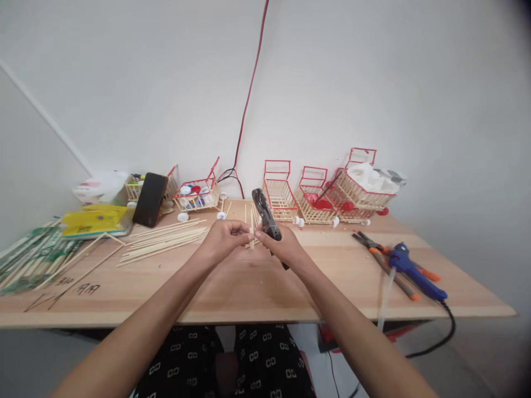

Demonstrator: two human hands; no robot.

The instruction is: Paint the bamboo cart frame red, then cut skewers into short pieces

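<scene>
Above the middle of the wooden table [257, 293], left hand [224, 239] pinching a thin wooden stick [251, 229] upright at the fingertips, right hand [282, 247] closed round a black cutting tool [265, 215] just beside it. Left of the hands, loose sticks [166, 240] lying flat; along the wall, red-framed stick carts [323, 193]; at the right, orange-handled pliers [384, 260] and a blue glue gun [415, 271].

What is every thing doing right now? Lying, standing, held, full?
Left hand: pinching thin wooden sticks.
Right hand: gripping black pliers.
Blue glue gun: lying flat, plugged in.
Orange-handled pliers: lying flat.
Black phone: leaning upright.
Red-framed stick cart: holding bottle caps.
</scene>
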